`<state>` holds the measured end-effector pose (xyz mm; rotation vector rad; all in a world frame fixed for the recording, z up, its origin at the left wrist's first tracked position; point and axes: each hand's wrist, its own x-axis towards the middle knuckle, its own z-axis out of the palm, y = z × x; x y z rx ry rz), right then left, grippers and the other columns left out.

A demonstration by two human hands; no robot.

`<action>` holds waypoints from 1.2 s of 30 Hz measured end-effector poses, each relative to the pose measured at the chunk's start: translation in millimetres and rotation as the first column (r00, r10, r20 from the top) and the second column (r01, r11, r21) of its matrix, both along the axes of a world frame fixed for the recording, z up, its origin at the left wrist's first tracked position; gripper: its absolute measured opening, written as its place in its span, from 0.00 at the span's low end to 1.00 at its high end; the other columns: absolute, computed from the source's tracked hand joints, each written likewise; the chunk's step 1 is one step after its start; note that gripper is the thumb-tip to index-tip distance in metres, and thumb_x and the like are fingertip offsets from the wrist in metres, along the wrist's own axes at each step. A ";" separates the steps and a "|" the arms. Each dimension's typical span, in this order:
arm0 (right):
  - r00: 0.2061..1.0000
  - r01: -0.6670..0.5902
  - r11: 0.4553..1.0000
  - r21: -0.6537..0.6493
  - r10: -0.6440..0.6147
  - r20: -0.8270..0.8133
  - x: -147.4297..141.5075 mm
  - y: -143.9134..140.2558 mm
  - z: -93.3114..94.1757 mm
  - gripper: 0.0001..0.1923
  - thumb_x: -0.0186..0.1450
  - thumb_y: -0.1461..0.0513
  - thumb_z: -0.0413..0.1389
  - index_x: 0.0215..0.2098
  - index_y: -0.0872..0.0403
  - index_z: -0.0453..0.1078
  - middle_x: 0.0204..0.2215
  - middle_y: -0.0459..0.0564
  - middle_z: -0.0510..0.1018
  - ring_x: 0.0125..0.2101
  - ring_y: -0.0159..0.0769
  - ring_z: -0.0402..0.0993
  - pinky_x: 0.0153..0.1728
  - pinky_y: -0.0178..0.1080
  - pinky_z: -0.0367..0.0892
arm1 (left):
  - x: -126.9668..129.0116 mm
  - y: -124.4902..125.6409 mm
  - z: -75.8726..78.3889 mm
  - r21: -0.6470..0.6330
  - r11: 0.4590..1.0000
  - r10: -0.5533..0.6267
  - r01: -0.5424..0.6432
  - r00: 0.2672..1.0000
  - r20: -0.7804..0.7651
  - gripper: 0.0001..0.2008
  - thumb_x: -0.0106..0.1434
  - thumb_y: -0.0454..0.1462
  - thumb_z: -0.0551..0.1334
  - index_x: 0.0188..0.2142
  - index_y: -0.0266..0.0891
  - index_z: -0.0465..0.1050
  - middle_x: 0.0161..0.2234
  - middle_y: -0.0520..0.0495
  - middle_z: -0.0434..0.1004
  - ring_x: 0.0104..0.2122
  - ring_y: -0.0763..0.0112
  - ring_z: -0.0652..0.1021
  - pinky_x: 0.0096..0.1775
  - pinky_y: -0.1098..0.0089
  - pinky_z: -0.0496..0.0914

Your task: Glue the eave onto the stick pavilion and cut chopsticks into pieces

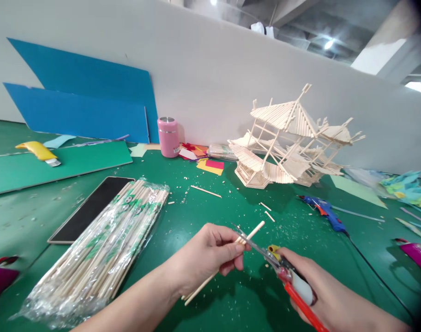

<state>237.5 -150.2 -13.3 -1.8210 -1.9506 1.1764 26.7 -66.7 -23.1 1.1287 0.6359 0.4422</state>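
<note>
Left hand (210, 253): lower centre of the frame, fingers curled and pinching a wooden stick (227, 258) between thumb and forefinger. The stick runs slantwise from lower left to upper right, its far end free above the green table (231, 193).

Right hand (321, 295): lower right, fingers wrapped tight round the red handles of a pair of cutters (276, 263). The blades point up-left and meet the stick just beside the left thumb; whether they bite into it cannot be told.

Packet of sticks (103, 249): clear wrap, lying slantwise at lower left, near the left forearm but apart from it. Just beside its upper left edge, a dark flat panel (89, 207).

Stick model house (283, 143): right of centre, standing close to the white back wall. Loose stick offcuts lie on the bare green stretch between it and the hands.

Blue glue gun (324, 212): right of centre, its black cord trailing toward the lower right corner.

Pink cup (168, 137): upright, centre, at the wall's foot, with coloured paper scraps just beside it.

Blue boards (82, 106): upper left, leaning on the wall. Yellow knife (39, 151): far left, on a green sheet.

Magenta items sit at both side edges of the frame, too cropped to identify.
</note>
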 end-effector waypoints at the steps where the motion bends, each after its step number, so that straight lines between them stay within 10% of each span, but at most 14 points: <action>1: 1.000 0.007 1.000 0.014 -0.007 -0.010 0.4 -0.2 -3.4 0.18 0.56 0.60 0.51 0.45 0.53 0.62 0.32 0.51 0.73 0.32 0.39 0.70 0.32 0.37 0.67 | -0.6 -0.2 0.1 0.016 1.000 0.001 -0.001 1.000 -0.004 0.13 0.55 0.42 0.59 0.21 0.34 0.69 0.17 0.54 0.66 0.16 0.82 0.60 0.20 0.76 0.51; 8: 0.999 0.026 0.997 0.067 -0.024 -0.034 -6.3 -2.3 -8.2 0.28 0.51 0.61 0.54 0.50 0.53 0.56 0.32 0.52 0.73 0.28 0.39 0.70 0.29 0.38 0.67 | -6.5 -3.3 2.0 0.166 0.985 -0.037 0.050 0.996 -0.083 0.17 0.58 0.45 0.54 0.25 0.33 0.71 0.18 0.54 0.63 0.18 0.80 0.57 0.20 0.75 0.49; 18: 1.000 -0.027 0.999 -0.016 0.027 -0.002 -8.6 7.3 3.8 0.43 0.48 0.58 0.59 0.57 0.57 0.45 0.51 0.61 0.60 0.49 0.52 0.58 0.49 0.49 0.55 | -15.5 -6.6 25.9 0.366 0.929 -0.027 0.060 0.995 -0.095 0.14 0.61 0.39 0.52 0.29 0.34 0.73 0.23 0.51 0.68 0.24 0.77 0.64 0.27 0.75 0.56; 31: 0.998 -0.060 0.980 0.192 0.064 -0.013 -28.7 11.4 18.8 0.06 0.57 0.63 0.49 0.33 0.52 0.56 0.24 0.44 0.65 0.22 0.31 0.60 0.22 0.33 0.56 | -26.1 -5.2 40.7 0.381 0.923 -0.014 0.060 0.992 -0.122 0.11 0.61 0.38 0.53 0.30 0.35 0.72 0.25 0.50 0.68 0.26 0.75 0.65 0.28 0.75 0.58; 36: 0.995 -0.080 0.976 0.205 0.089 -0.035 -28.8 12.8 18.1 0.08 0.57 0.63 0.49 0.27 0.52 0.50 0.22 0.42 0.63 0.19 0.28 0.54 0.18 0.32 0.50 | -28.8 -4.6 41.7 0.364 0.928 -0.036 0.080 0.991 -0.127 0.11 0.61 0.38 0.54 0.30 0.36 0.73 0.25 0.50 0.69 0.23 0.78 0.63 0.24 0.76 0.56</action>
